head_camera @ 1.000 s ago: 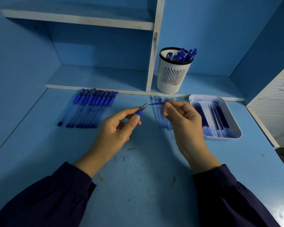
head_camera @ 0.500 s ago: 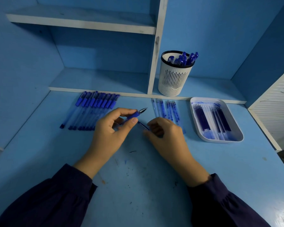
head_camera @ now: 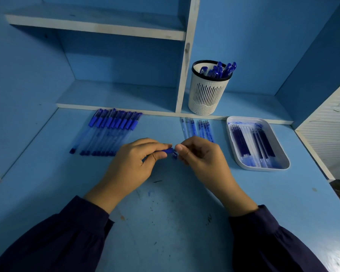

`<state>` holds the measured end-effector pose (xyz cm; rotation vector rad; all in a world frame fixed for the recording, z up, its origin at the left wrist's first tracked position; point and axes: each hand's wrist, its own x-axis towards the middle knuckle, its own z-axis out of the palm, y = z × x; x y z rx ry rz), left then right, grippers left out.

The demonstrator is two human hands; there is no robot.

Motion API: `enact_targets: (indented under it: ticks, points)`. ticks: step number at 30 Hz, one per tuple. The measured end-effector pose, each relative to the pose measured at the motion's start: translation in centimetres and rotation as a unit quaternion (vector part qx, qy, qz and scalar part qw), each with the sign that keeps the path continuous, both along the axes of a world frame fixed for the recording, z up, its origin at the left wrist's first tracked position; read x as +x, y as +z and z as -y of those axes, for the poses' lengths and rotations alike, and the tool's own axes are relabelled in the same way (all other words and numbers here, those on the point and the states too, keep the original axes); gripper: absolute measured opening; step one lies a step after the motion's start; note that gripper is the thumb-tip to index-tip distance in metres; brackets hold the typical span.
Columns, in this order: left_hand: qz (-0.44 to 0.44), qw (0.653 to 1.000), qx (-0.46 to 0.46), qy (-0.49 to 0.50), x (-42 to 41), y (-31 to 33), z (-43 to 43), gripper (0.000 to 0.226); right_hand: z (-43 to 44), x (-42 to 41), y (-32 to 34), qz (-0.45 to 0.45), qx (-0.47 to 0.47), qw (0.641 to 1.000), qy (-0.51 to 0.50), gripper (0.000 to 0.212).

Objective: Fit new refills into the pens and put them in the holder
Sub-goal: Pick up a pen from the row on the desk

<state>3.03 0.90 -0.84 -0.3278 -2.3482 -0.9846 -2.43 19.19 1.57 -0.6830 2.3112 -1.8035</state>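
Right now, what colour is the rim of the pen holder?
Black rim on the white, slotted pen holder; seen in the head view.

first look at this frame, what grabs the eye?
At centre, the left hand and right hand pinch a blue pen piece between them. A row of capped pens lies at back left. A white holder of pens stands on the shelf, with a white tray of refills on the desk right of it.

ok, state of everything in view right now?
left hand: grips the pen.
right hand: pinches the pen's end.
pen: between both hands, mostly hidden.
holder: upright on the shelf, holds capped pens.
row of pens: flat on the desk.
loose refills: flat on the desk.
tray: on the desk, refills inside.
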Motion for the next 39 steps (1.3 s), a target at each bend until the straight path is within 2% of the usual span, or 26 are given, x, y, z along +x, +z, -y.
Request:
enact_targets:
  ticks: [3,7,11,16,21,25,29,33,36,39]
  points:
    - [0.0,1.0,0.004,-0.006,-0.01,-0.27,0.01,0.023,-0.21,-0.04,-0.04,-0.053,0.04,0.998,-0.004,0.018]
    - [0.012,1.0,0.024,-0.001,0.04,-0.34,0.03,0.023,-0.39,-0.09,-0.05,-0.106,0.039,0.994,0.006,0.013]
    - [0.037,0.998,0.04,-0.009,0.16,-0.43,0.24,0.027,-0.56,-0.26,-0.08,-0.117,0.024,0.992,0.039,0.005]
    - [0.044,0.999,0.029,0.0,0.08,-0.46,0.38,0.028,-0.67,-0.48,-0.28,-0.137,0.016,0.988,0.067,0.008]
    - [0.044,0.999,0.018,0.002,0.12,-0.48,0.46,0.031,-0.37,-0.23,-0.49,-0.141,0.04,0.989,0.024,0.017]
    - [0.034,0.999,0.001,0.009,0.1,-0.56,0.39,0.033,-0.64,-0.6,-0.33,-0.077,0.033,0.995,0.06,0.003]
    - [0.037,0.999,0.006,0.012,0.16,-0.35,0.43,0.033,-0.83,-0.82,-0.26,0.025,0.001,0.997,0.073,0.018]
    - [0.038,0.999,0.003,0.011,0.12,-0.26,0.44,0.035,-0.76,-0.59,-0.22,0.0,0.057,0.997,0.056,0.021]
    - [0.032,0.999,0.005,0.012,0.18,-0.3,0.44,0.033,-0.93,-0.68,-0.12,0.025,0.007,0.997,0.078,0.002]
    - [0.029,1.0,0.003,0.01,0.22,-0.19,0.39,0.032,-0.79,-0.58,-0.06,0.05,-0.016,0.996,0.075,0.011]
